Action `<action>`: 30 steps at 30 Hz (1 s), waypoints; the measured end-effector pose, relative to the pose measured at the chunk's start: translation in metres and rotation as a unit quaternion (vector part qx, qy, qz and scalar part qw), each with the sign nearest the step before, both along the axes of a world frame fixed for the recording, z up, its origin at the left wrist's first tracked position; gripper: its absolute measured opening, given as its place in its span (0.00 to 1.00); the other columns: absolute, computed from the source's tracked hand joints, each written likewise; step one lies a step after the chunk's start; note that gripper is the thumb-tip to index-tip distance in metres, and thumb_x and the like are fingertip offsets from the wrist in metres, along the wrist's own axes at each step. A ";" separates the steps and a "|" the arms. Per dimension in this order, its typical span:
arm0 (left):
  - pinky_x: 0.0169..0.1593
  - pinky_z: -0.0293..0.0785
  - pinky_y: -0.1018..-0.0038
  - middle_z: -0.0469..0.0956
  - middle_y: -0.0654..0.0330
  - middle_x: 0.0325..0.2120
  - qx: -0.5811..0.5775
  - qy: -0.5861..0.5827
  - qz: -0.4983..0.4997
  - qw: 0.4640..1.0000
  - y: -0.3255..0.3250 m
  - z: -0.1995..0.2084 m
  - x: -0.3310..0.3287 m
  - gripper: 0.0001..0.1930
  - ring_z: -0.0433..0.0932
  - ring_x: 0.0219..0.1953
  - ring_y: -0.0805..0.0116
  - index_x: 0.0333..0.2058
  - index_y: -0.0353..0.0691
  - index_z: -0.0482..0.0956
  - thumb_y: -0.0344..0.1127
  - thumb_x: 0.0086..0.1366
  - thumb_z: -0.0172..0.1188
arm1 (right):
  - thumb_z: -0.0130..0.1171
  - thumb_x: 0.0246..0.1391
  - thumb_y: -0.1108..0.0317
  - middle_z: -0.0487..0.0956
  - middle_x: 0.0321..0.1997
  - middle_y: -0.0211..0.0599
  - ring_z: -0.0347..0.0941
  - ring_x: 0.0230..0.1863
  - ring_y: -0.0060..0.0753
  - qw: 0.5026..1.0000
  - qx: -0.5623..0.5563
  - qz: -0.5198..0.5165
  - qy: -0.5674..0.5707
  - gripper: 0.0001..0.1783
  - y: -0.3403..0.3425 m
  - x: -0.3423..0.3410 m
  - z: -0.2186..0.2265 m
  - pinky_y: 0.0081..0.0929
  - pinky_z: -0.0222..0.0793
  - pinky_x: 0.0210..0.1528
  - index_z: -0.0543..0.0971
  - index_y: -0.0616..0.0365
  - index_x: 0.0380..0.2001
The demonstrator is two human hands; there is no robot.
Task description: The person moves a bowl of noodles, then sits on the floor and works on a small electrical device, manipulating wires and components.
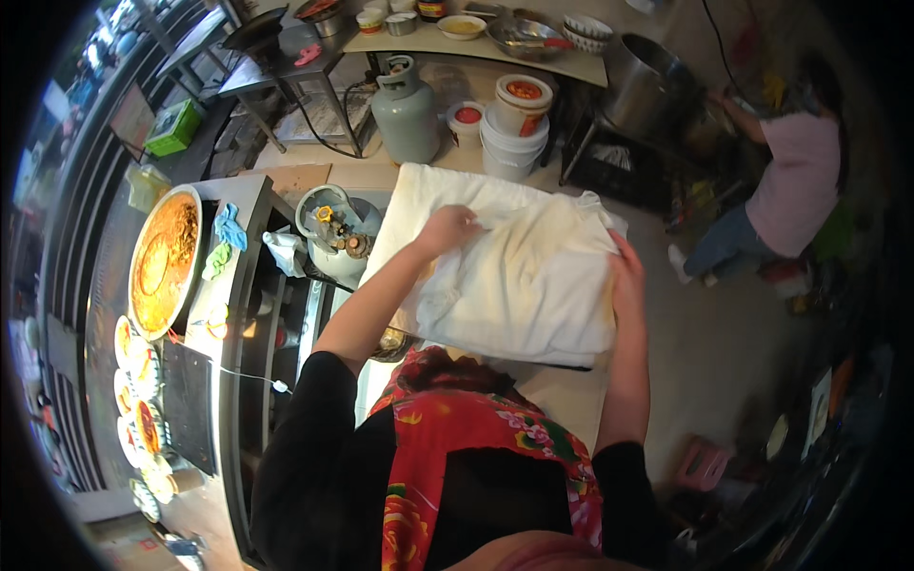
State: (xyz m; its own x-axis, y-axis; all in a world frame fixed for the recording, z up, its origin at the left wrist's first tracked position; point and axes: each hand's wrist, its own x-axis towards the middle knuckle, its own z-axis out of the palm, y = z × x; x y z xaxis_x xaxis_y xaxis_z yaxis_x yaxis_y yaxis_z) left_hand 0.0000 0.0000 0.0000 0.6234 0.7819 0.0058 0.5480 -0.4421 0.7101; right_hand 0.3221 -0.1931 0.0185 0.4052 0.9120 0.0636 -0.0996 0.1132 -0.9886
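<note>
One white cloth held between my two hands, its long axis running left to right across me

Near to far: my right hand clasps the near right edge of the cloth, my left hand pinches its far top fold, both equally engaged; beyond stand two gas cylinders, two white buckets, one steel bowl

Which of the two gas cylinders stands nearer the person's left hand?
The lower gas cylinder, beside the counter; the other cylinder stands farther up, by the white buckets.
</note>
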 end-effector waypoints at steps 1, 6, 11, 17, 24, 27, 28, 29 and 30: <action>0.39 0.72 0.70 0.80 0.57 0.30 -0.084 -0.125 0.077 0.986 0.004 0.006 -0.012 0.17 0.77 0.32 0.66 0.41 0.36 0.80 0.44 0.62 0.62 | 0.49 0.55 0.75 0.72 0.58 0.44 0.72 0.55 0.35 0.998 0.041 -0.012 0.038 0.29 -0.007 0.013 0.007 0.32 0.66 0.59 0.67 0.57 0.62; 0.32 0.70 0.66 0.74 0.57 0.20 -0.055 -0.251 0.353 0.900 0.007 0.004 -0.099 0.15 0.72 0.24 0.65 0.32 0.32 0.76 0.42 0.62 0.60 | 0.50 0.56 0.73 0.77 0.52 0.47 0.74 0.50 0.38 0.950 -0.124 -0.186 -0.218 0.21 -0.071 0.046 -0.035 0.34 0.69 0.54 0.73 0.66 0.54; 0.37 0.72 0.58 0.75 0.50 0.24 0.004 -0.068 0.321 0.945 -0.080 -0.013 -0.143 0.14 0.76 0.32 0.47 0.40 0.38 0.69 0.34 0.57 0.60 | 0.55 0.57 0.66 0.78 0.41 0.49 0.74 0.43 0.39 0.892 -0.306 -0.172 -0.286 0.19 -0.138 0.027 -0.099 0.33 0.68 0.50 0.75 0.65 0.49; 0.44 0.72 0.59 0.76 0.48 0.35 0.173 0.002 0.165 0.971 -0.144 0.012 -0.135 0.25 0.76 0.39 0.47 0.51 0.37 0.67 0.36 0.55 0.61 | 0.58 0.54 0.66 0.75 0.46 0.54 0.70 0.49 0.55 0.738 -0.209 -0.234 -0.597 0.23 -0.138 -0.024 -0.029 0.43 0.65 0.55 0.72 0.63 0.54; 0.39 0.73 0.56 0.76 0.48 0.31 0.119 -0.088 0.133 0.980 -0.139 0.002 -0.164 0.14 0.76 0.36 0.46 0.40 0.40 0.74 0.25 0.53 0.51 | 0.57 0.53 0.67 0.72 0.50 0.55 0.69 0.53 0.54 0.713 -0.265 0.013 -0.649 0.25 -0.098 -0.074 -0.007 0.44 0.64 0.56 0.71 0.64 0.54; 0.38 0.73 0.55 0.74 0.48 0.29 0.082 -0.034 0.172 0.981 -0.141 -0.011 -0.189 0.09 0.76 0.35 0.46 0.33 0.37 0.75 0.25 0.52 0.51 | 0.56 0.54 0.68 0.72 0.51 0.55 0.69 0.53 0.55 0.677 -0.253 0.027 -0.691 0.23 -0.097 -0.078 -0.008 0.44 0.64 0.57 0.72 0.65 0.53; 0.38 0.73 0.56 0.74 0.48 0.29 0.117 0.035 0.182 0.976 -0.153 -0.008 -0.188 0.08 0.75 0.35 0.45 0.33 0.36 0.74 0.26 0.52 0.52 | 0.56 0.53 0.66 0.73 0.49 0.56 0.69 0.51 0.56 0.666 -0.266 0.060 -0.694 0.24 -0.105 -0.075 -0.003 0.44 0.65 0.56 0.72 0.63 0.53; 0.38 0.73 0.57 0.73 0.48 0.28 0.186 -0.019 0.189 0.964 -0.148 -0.005 -0.186 0.07 0.75 0.35 0.45 0.31 0.35 0.74 0.26 0.52 0.54 | 0.57 0.52 0.65 0.73 0.47 0.56 0.70 0.49 0.57 0.656 -0.271 0.073 -0.701 0.26 -0.096 -0.075 0.002 0.45 0.65 0.55 0.72 0.62 0.54; 0.38 0.72 0.57 0.73 0.48 0.28 0.245 -0.064 0.194 0.948 -0.150 0.001 -0.185 0.06 0.75 0.35 0.45 0.30 0.34 0.74 0.27 0.51 0.55 | 0.58 0.51 0.63 0.74 0.45 0.57 0.70 0.48 0.58 0.648 -0.279 0.091 -0.703 0.27 -0.091 -0.079 0.008 0.45 0.65 0.54 0.71 0.61 0.55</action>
State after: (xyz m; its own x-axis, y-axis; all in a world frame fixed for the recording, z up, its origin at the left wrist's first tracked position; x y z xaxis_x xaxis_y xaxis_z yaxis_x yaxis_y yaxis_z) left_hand -0.1846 -0.1503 0.0008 0.2587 0.8363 0.4834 0.6603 -0.5184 0.5434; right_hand 0.2429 -0.2846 0.0262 0.1876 0.9764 -0.1070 0.9821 -0.1884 0.0023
